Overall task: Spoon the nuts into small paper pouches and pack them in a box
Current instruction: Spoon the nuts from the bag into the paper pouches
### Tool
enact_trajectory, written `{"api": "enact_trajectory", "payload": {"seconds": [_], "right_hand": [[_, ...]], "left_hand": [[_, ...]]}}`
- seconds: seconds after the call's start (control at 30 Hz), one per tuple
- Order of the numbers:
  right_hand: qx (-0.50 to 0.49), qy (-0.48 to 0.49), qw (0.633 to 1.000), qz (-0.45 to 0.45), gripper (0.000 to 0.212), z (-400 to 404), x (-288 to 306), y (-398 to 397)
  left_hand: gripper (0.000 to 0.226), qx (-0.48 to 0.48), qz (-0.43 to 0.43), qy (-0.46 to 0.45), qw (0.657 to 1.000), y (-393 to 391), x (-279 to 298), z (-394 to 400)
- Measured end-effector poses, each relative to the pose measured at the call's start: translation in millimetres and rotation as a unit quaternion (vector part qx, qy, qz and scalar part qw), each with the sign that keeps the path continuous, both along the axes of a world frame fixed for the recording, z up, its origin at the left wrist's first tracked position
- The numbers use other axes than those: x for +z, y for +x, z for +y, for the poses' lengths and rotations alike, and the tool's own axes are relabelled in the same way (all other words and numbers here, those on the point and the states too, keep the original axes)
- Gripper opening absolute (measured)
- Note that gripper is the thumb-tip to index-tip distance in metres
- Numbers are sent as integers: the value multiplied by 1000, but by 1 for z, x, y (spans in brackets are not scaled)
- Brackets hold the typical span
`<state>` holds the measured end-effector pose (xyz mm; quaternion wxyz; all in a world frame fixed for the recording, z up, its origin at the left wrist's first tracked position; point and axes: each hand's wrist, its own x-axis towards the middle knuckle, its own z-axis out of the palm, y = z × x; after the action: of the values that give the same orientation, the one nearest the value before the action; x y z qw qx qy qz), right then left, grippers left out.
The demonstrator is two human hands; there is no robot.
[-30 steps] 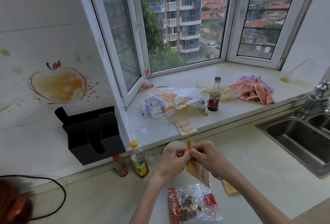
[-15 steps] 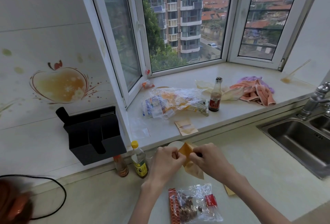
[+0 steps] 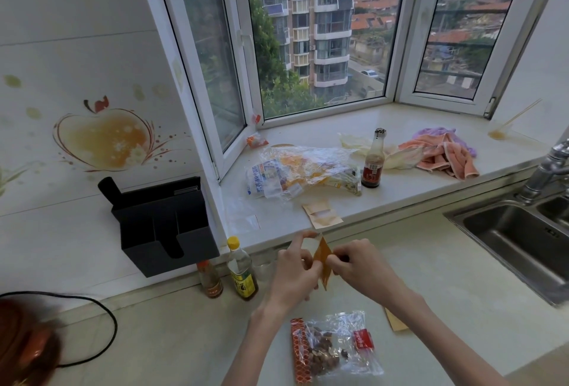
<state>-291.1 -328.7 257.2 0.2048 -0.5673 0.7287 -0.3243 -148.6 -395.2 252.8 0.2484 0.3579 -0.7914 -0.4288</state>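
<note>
Nearest on the bench [image 3: 462, 287] lies the clear bag of nuts [image 3: 334, 347]. Above it, the left hand [image 3: 294, 274] and right hand [image 3: 358, 265] each pinch a small paper pouch [image 3: 322, 257], seemingly at its mouth. More pouches [image 3: 321, 214] lie on the windowsill [image 3: 409, 197] beyond.

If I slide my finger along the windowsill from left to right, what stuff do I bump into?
Small orange packet → big crinkly plastic bag → brown glass bottle → pink and purple cloths → orange stain with a thin stick in the far right corner.
</note>
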Motion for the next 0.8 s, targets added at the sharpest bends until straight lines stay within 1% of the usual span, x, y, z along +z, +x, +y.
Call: {"api": "enact_trajectory", "payload": {"seconds": [0.07, 0.13, 0.23, 0.33, 0.43, 0.5, 0.57, 0.67, 0.73, 0.8], "right_hand": [[-19, 8, 1000, -2, 37, -1, 0, 0], [-45, 17, 999, 16, 37, -3, 1, 1], [-65, 28, 997, 26, 37, -7, 3, 3], [-57, 46, 996, 46, 34, -6, 3, 1], [-56, 48, 996, 48, 36, -4, 4, -6], [-59, 36, 996, 48, 37, -3, 4, -7], [-47, 27, 998, 35, 35, -3, 4, -3], [-25, 23, 999, 28, 33, -1, 1, 3], [-31, 18, 999, 18, 33, -2, 1, 3], [-38, 8, 999, 3, 38, -1, 2, 1]], "left_hand": [[45, -13, -3, -31, 999, -3, 0, 2], [47, -21, -4, -49, 999, -7, -1, 3], [50, -19, 1, -91, 996, -11, -4, 6], [51, 21, 15, -118, 993, -7, -3, 2], [52, 67, 22, -116, 991, 1, -6, -10], [48, 54, 19, -137, 989, 3, -9, -9], [45, 11, 22, -156, 988, 2, -13, -2], [53, -49, 1, -145, 988, 3, -20, 5], [51, -70, 21, -100, 992, 5, -20, 7], [47, -87, 36, -58, 994, 7, -21, 10]]}}
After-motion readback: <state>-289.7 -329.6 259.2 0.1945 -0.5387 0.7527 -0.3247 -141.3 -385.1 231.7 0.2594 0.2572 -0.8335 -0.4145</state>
